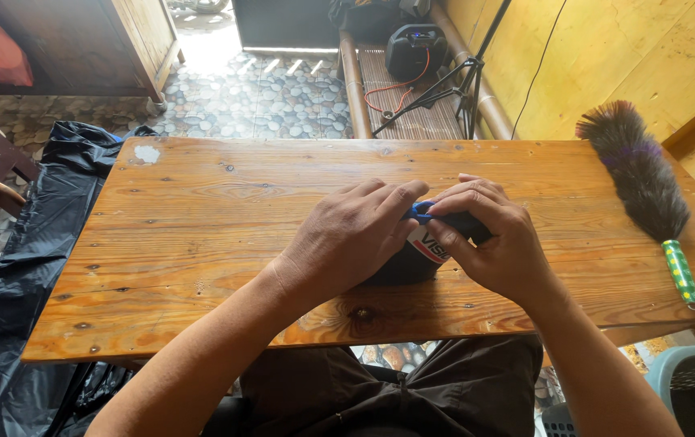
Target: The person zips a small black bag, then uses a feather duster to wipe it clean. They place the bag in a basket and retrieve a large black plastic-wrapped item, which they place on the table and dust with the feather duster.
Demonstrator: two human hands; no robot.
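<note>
My left hand [353, 239] and right hand [493, 239] both clamped on dark cloth item [412, 260] at table [202, 210] centre. Feather duster [643, 182] far right, untouched.

Single head view, close, angled down over table [202, 243] from the near edge, facing far wall; floor beyond.
</note>
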